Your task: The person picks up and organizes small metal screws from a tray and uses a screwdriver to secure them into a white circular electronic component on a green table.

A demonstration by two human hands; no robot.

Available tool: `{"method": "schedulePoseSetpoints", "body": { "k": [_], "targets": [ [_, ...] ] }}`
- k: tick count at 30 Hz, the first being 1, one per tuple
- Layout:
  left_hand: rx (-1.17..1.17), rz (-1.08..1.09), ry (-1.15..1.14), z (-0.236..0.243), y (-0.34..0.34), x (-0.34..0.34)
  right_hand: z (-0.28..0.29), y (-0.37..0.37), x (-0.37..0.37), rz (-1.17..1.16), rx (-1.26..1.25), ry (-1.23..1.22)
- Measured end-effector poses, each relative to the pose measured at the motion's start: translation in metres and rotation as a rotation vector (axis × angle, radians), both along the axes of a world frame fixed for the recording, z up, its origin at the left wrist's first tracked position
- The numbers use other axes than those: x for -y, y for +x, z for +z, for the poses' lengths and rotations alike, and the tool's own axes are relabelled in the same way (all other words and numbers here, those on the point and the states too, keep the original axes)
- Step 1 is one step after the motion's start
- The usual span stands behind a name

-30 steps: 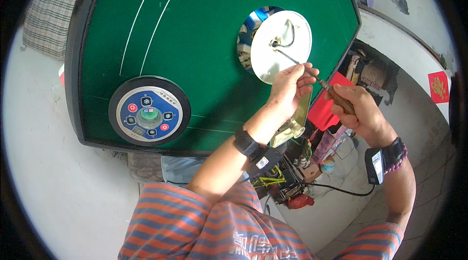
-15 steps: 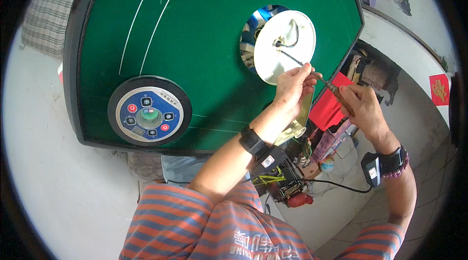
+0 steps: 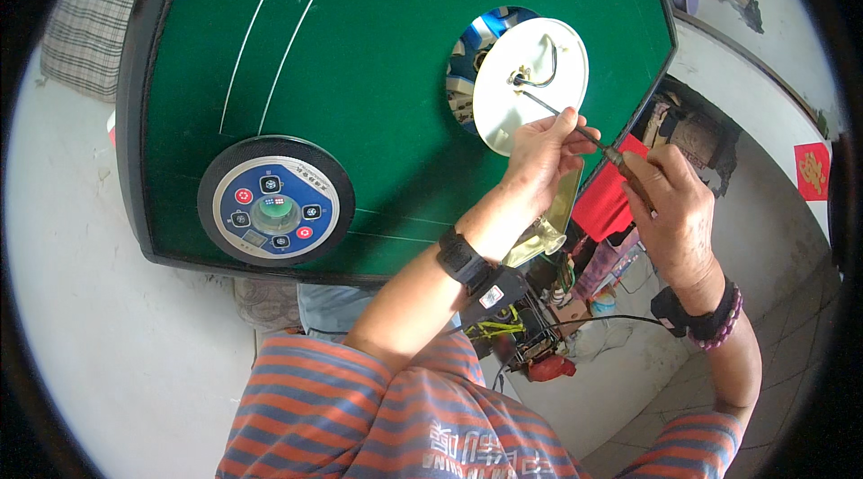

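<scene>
A white round plate (image 3: pixel 508 124) with a curved dark wire (image 3: pixel 550 67) at its middle lies tilted beside an opening (image 3: pixel 463 43) in a green felt table (image 3: pixel 387 57), with blue and white parts inside. My left hand (image 3: pixel 544 160) is closed on the long shaft of a screwdriver (image 3: pixel 613 155) near the plate's lower edge. My right hand (image 3: pixel 672 209) grips its wooden-looking handle. The tool's tip meets the plate just below the wire's fitting. Under my left hand a pale yellowish part (image 3: pixel 548 241) sticks out at the table's edge, partly hidden.
A black-rimmed round control disc (image 3: pixel 315 175) with buttons sits at the table's left. Beyond the right edge are red material (image 3: pixel 602 209), cluttered items and cables (image 3: pixel 548 349), and a wall with a red paper (image 3: pixel 812 169). Checked fabric (image 3: pixel 81 30) is at upper left.
The plate and my left hand have shifted slightly right and up in the picture. My right hand has turned on the screwdriver's handle, its back now more visible.
</scene>
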State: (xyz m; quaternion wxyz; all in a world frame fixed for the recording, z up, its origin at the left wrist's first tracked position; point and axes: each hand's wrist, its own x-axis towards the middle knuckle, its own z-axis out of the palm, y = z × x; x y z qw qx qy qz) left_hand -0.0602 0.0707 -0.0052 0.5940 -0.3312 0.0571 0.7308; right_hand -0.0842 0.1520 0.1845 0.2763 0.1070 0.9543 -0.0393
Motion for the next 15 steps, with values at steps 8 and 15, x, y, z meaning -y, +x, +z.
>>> {"method": "schedulePoseSetpoints", "body": {
  "k": [8,15],
  "targets": [
    [0.03,0.064,0.038,-0.002,0.002,0.0,0.005,-0.004,0.005,-0.563,0.121,-0.045],
    [0.06,0.031,0.04,-0.008,-0.006,0.005,0.005,-0.018,0.012,0.032,0.007,0.026]
  ]
}}
